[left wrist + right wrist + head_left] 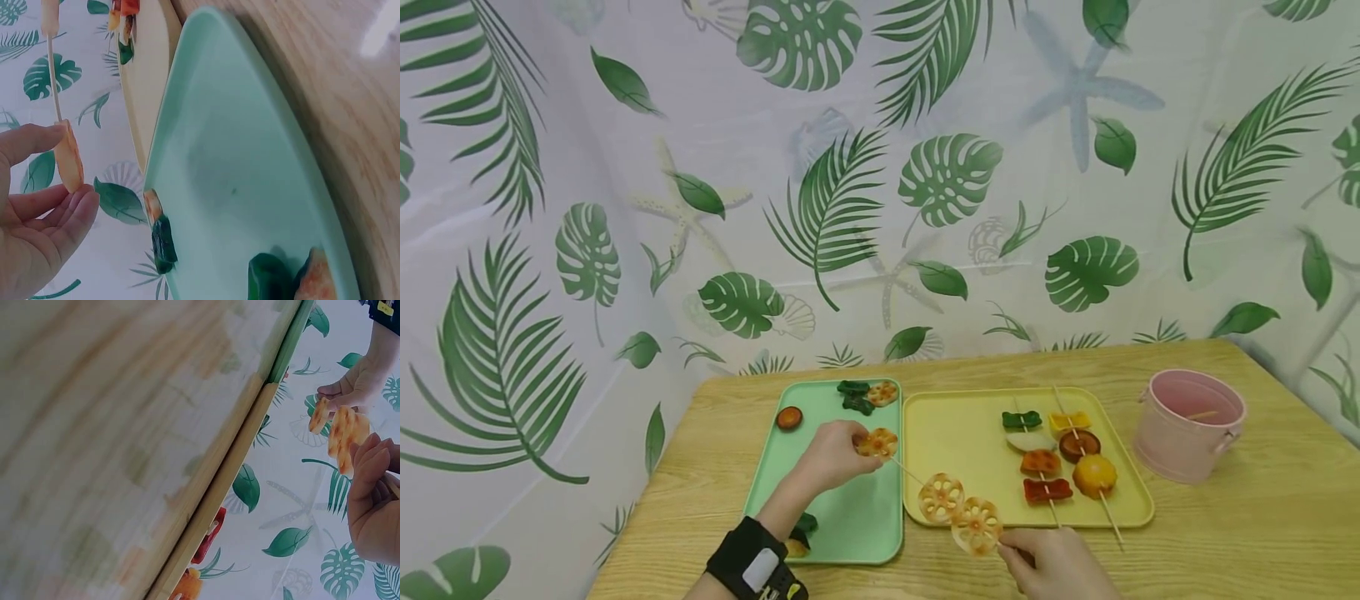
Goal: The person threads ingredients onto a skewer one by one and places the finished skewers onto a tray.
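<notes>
My left hand (pixel 835 454) pinches a lotus root slice (pixel 877 442) between thumb and fingers, above the green tray (pixel 850 533). In my right hand (pixel 1056 562) is a wooden skewer (pixel 910 473), gripped near its lower end. Two more lotus root slices (pixel 942 497) are threaded on it, close to the right fingers. The skewer's far tip meets the pinched slice, seen edge-on in the left wrist view (pixel 69 159); I cannot tell whether it has gone through. Both hands also show in the right wrist view, the slices (pixel 347 434) between them.
The yellow tray (pixel 955 417) carries two loaded skewers (pixel 1041 462) on its right side. A pink bucket (pixel 1183 433) with a stick inside stands farther right. On the green tray lie a round brown piece (pixel 789 418), dark green pieces (pixel 855 395) and another lotus slice (pixel 882 393).
</notes>
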Available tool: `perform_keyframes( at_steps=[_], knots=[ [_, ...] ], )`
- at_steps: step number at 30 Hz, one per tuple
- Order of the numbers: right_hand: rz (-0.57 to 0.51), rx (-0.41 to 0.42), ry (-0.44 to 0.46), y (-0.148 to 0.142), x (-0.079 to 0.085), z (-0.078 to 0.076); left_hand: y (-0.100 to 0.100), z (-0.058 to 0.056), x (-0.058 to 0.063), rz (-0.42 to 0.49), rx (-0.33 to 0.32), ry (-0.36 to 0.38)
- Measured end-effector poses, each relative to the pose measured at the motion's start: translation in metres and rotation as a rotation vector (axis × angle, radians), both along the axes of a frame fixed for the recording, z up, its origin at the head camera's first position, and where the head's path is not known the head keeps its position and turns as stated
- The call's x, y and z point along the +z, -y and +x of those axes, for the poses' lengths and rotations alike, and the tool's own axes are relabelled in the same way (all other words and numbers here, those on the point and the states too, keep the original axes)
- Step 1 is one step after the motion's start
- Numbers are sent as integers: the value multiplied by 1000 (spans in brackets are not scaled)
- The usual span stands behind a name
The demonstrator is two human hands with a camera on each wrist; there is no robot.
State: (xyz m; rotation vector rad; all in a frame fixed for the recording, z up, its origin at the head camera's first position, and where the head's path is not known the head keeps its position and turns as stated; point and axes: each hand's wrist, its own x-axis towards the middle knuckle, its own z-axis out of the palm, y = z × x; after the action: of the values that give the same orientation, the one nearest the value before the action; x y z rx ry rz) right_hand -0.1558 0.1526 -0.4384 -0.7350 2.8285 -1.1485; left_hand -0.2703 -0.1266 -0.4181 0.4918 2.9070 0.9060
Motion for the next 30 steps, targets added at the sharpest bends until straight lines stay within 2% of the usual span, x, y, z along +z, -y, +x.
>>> perform_keyframes(
  at_steps=[3,6,12,24,30],
  knots=[
    [9,-12,4,1,0,0,-4,3,-1,13,-34,-39],
    [29,-35,-13,2,1,0,-7,6,-2,22,-35,-57],
    [57,-54,-46,6,2,0,-16,7,-2,24,-28,-48],
    [9,-46,32,14,5,-4,-18,10,-3,16,4,-35],
    [-3,-56,26,16,6,-5,-20,14,-1,16,-18,-59]
  ],
)
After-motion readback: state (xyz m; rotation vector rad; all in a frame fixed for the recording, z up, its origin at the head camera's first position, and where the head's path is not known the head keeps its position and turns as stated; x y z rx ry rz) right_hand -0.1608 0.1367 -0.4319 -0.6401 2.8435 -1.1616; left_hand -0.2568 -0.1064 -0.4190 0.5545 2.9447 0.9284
